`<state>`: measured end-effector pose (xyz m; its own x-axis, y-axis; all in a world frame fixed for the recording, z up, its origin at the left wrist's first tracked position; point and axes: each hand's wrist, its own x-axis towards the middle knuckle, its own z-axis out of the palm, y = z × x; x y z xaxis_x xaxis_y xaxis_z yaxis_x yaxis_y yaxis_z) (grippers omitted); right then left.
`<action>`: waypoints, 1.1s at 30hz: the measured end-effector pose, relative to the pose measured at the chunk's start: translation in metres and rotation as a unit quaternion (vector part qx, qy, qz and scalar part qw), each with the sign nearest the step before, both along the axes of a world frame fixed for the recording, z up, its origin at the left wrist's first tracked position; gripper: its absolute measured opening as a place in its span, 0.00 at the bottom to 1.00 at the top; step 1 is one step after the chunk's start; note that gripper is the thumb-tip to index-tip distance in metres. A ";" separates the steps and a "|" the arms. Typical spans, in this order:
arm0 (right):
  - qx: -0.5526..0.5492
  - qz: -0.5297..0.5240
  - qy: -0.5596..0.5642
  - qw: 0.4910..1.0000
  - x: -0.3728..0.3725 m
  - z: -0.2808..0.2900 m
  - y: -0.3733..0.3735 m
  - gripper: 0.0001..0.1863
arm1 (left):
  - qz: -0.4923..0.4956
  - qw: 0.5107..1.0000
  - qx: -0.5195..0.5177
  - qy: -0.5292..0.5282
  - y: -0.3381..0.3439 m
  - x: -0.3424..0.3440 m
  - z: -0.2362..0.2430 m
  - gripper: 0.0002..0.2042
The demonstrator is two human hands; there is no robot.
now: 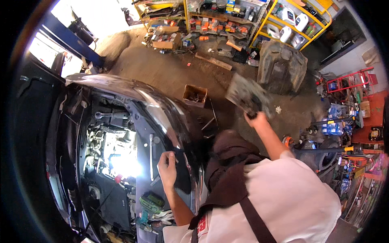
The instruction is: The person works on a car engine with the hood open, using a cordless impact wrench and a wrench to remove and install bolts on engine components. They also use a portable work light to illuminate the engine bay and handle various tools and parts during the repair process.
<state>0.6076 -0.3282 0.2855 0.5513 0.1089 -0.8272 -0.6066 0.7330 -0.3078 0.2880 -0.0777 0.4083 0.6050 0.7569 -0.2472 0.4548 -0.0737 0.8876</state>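
My right hand (pixel 255 118) is closed on the lower edge of a flat, roughly rectangular grey panel (pixel 246 94), smeared by motion, with a dark patch near my fingers. The panel is held out over the floor, to the right of the car. My left hand (pixel 166 172) is over the car's fender, its fingers loosely bent and apart, with nothing visible in it. Close beside it, a long chrome bar-like tool (pixel 152 157) lies on the fender. Nearer to me are a green-and-black tool battery (pixel 152 201) and pale work gloves (pixel 162 216).
A bright light (pixel 125 166) glares in the open engine bay. On the floor are a box with odds and ends (pixel 195 96), a wooden plank (pixel 213 61) and a large dirty moulded cover (pixel 282 67). Loaded yellow shelving (pixel 279 22) stands at the back; red racks and bottles fill the right.
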 end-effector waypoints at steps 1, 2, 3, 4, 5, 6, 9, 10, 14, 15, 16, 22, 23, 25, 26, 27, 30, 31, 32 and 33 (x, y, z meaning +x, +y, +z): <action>-0.027 -0.029 0.025 0.999 -0.001 0.010 -0.020 0.19 | 0.004 1.000 -0.011 0.012 0.000 0.001 -0.010 0.10; -0.066 -0.084 0.095 0.990 0.000 0.016 -0.042 0.17 | 0.008 1.000 0.004 -0.005 -0.003 0.001 -0.026 0.10; -0.105 -0.140 0.166 0.971 0.001 0.021 -0.060 0.18 | 0.017 1.000 0.004 0.005 -0.007 -0.002 -0.046 0.10; -0.116 -0.161 0.186 0.962 0.004 0.028 -0.073 0.18 | 0.027 1.000 0.005 0.015 -0.011 -0.003 -0.063 0.10; -0.127 -0.180 0.207 0.953 0.007 0.034 -0.082 0.17 | 0.039 0.999 0.005 0.024 -0.014 -0.003 -0.077 0.11; -0.139 -0.201 0.226 0.943 0.013 0.038 -0.089 0.17 | 0.036 0.998 -0.037 0.024 -0.023 0.007 -0.067 0.13; -0.183 -0.193 0.197 0.944 0.039 0.039 -0.100 0.17 | 0.081 0.996 -0.047 -0.006 -0.045 0.018 -0.087 0.12; -0.201 -0.158 0.182 0.949 0.055 0.033 -0.105 0.17 | 0.076 0.997 -0.020 -0.027 -0.052 0.023 -0.097 0.12; -0.289 -0.005 0.122 0.950 0.120 -0.003 -0.097 0.17 | 0.091 0.989 -0.106 -0.051 -0.078 0.044 -0.106 0.10; -0.308 0.045 0.101 0.945 0.138 -0.013 -0.094 0.17 | 0.092 0.992 -0.072 -0.058 -0.084 0.050 -0.113 0.10; -0.324 0.099 0.081 0.937 0.160 -0.031 -0.089 0.17 | 0.107 0.989 -0.088 -0.056 -0.090 0.055 -0.116 0.10; -0.340 0.356 -0.010 0.870 0.268 -0.176 -0.019 0.17 | 0.226 0.973 -0.050 -0.007 -0.127 0.095 -0.173 0.09; -0.307 0.393 -0.022 0.867 0.284 -0.209 -0.012 0.17 | 0.254 0.967 -0.035 0.008 -0.136 0.105 -0.185 0.09; -0.361 0.434 -0.012 0.825 0.314 -0.262 0.017 0.20 | 0.302 0.952 0.039 0.028 -0.158 0.140 -0.214 0.09; -0.327 0.467 -0.003 0.821 0.344 -0.320 0.022 0.21 | 0.343 0.939 0.026 0.017 -0.171 0.155 -0.240 0.10; -0.242 0.510 0.000 0.826 0.369 -0.370 0.025 0.22 | 0.378 0.926 0.014 0.021 -0.189 0.179 -0.268 0.10; -0.260 0.339 0.180 0.886 0.353 -0.436 0.044 0.21 | 0.405 0.913 -0.017 0.051 -0.227 0.231 -0.286 0.10; -0.284 0.307 0.224 0.880 0.370 -0.427 0.052 0.17 | 0.369 0.929 -0.020 0.032 -0.232 0.253 -0.286 0.10; -0.241 0.292 0.240 0.894 0.388 -0.472 0.024 0.17 | 0.363 0.928 -0.038 0.079 -0.246 0.264 -0.279 0.11; -0.191 0.264 0.234 0.916 0.433 -0.501 0.006 0.18 | 0.347 0.931 -0.051 0.103 -0.243 0.291 -0.269 0.11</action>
